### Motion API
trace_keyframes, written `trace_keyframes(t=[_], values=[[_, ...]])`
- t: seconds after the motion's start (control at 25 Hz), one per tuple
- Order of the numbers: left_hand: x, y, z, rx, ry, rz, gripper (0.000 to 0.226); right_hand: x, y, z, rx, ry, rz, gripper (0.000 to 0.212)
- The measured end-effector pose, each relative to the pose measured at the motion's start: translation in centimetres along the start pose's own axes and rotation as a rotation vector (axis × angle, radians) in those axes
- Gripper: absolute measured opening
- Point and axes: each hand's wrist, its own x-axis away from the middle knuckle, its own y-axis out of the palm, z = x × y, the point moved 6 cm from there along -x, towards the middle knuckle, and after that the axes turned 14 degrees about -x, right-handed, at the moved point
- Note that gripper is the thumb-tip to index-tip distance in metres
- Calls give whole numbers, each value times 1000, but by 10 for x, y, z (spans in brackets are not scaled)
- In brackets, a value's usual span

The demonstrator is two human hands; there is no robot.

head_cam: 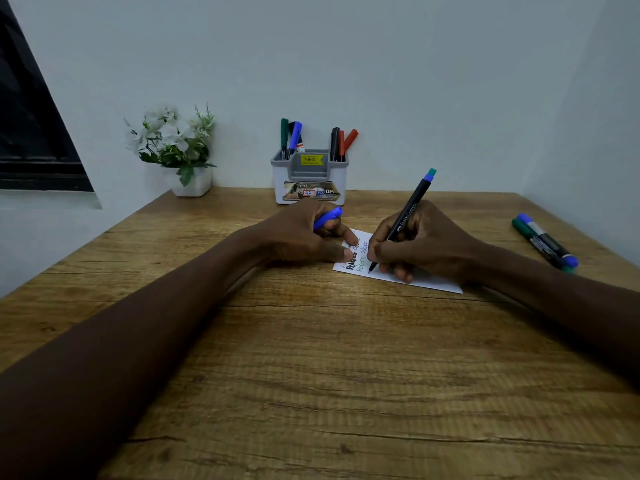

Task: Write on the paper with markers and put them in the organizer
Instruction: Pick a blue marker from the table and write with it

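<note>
**Step in hand: writing on the paper.**
- Left hand point(298, 237), centre frame: fingers curled round a blue plastic cap point(327, 218), fingertips pinning the small white paper card point(415, 280).
- Right hand point(426, 244), beside it: fingers closed round a slim black pen with teal end point(408, 213), tip touching the card.
- Advice: hold the card pinned, stroke lightly, and stay clear of the written lines.
- Grey-and-white plastic organizer point(310, 181), centre back: holds markers.
- Two loose markers, blue-capped and green-capped point(545, 242): lie at right.

**Surface:** brown wood-grain table point(311, 358).

**Room:** pale wall; dark window, upper left; white potted flowers point(192, 183), left back.
</note>
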Motion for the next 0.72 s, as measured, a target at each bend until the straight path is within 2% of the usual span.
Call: trace_keyframes(t=[0.16, 0.36, 0.72], values=[[-2, -1, 1, -5, 8, 11, 26, 0, 1, 0, 3, 7, -1, 9], [-3, 0, -1, 9, 14, -14, 19, -1, 0, 0, 10, 9, -7, 11], [-3, 1, -4, 16, 4, -1, 22, -2, -2, 2, 4, 46, 18, 12]])
